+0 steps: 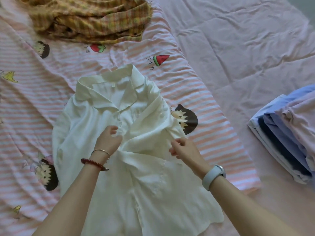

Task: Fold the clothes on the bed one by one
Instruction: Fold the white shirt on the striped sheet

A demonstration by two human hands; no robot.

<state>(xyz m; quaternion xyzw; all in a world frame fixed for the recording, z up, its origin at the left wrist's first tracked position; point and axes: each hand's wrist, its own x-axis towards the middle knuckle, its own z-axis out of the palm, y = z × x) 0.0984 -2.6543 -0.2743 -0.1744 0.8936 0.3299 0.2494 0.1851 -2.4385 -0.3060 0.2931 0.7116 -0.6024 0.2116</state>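
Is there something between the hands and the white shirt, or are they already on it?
Nothing visible is between them. The left hand pinches the white shirt at the button placket, and the right hand pinches a fold of it beside. The plaid garment and the folded stack lie apart.

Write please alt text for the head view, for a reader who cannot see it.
Two hands, left and right, pinch the front of a white shirt lying collar-up on a striped cartoon blanket. A yellow plaid garment lies crumpled beyond it, and a stack of folded clothes sits at the right.
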